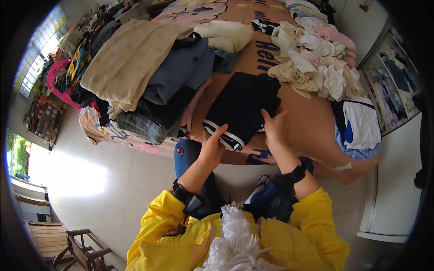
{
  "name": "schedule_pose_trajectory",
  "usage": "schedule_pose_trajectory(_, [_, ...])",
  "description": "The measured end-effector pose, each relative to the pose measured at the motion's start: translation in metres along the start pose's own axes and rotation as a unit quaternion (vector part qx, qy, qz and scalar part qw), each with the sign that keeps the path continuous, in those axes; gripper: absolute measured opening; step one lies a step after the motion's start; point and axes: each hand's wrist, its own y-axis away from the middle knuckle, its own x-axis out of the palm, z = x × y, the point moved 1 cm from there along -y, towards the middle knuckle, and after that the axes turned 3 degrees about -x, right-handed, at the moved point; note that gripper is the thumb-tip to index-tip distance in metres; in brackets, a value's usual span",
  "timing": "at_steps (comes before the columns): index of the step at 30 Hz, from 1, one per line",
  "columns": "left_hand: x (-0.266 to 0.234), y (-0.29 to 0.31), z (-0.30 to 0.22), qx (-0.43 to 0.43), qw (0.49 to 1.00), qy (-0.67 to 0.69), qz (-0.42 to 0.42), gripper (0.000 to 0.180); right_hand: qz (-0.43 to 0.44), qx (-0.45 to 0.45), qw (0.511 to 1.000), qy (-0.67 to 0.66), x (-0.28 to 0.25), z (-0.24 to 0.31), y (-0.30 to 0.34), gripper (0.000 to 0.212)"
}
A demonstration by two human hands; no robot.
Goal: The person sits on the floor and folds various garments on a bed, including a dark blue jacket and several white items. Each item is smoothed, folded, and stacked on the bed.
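From my remote view, the folded dark garment (pixel 244 101) is at the bed's (pixel 312 131) near edge; left hand (pixel 210 148) grips its white-striped hem (pixel 234 143), right hand (pixel 275 128) its side, probably keeping layers aligned.

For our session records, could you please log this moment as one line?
left hand: on dark garment, striped end | right hand: on its right side | beneath: bed

The one view comes from the left of two head-worn fisheye cameras, looking steeply down and forward. The yellow jacket (pixel 156 228) looms close along the lower edge; the left hand (pixel 212 148) and right hand (pixel 274 127) sit mid-frame, the bed (pixel 303 131) reaches away ahead, and edges bend toward a dark round rim.
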Motion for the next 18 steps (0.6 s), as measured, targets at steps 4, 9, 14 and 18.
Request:
schedule_pose_trajectory(4, [0.002,-0.001,0.005,0.032,0.999,-0.013,-0.032,0.073,0.035,-0.332,0.906,0.261,-0.007,0.03,-0.025,0.049])
schedule_pose_trajectory(9, [0.004,-0.01,0.017,0.083,0.993,-0.063,-0.052,0.083,0.264,-0.371,0.793,0.404,0.013,0.024,-0.078,0.044])
schedule_pose_trajectory(14, [0.016,-0.014,0.023,0.099,0.994,-0.02,0.035,0.077,0.289,-0.274,0.828,0.395,0.021,-0.021,-0.097,0.042])
schedule_pose_trajectory(18, [0.032,-0.014,0.023,0.087,0.996,-0.007,-0.016,0.082,0.19,-0.126,0.972,0.054,0.005,-0.041,-0.095,0.036])
